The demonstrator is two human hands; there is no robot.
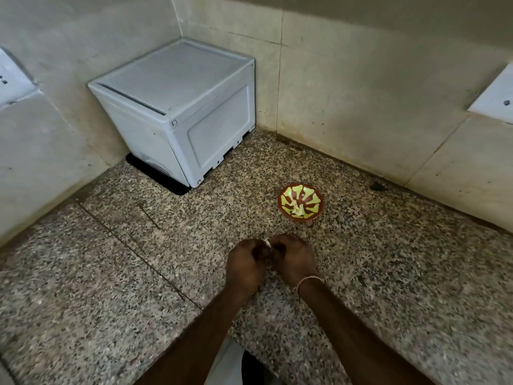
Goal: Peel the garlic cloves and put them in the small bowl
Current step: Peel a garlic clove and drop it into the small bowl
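Nearest the camera, two bare forearms are reaching out over the speckled granite counter [388,259]. The left hand [244,262] and the right hand [294,259] are meeting just above it, the fingers of both curling in and pinching a garlic clove [268,242], of which only a pale tip is showing between them. A thin thread bracelet [306,282] is sitting on the right wrist. Beyond the hands, the small bowl [300,202], red with yellow-green markings, is holding something pale inside. Farthest back, a white plastic box [177,107] is standing in the tiled corner.
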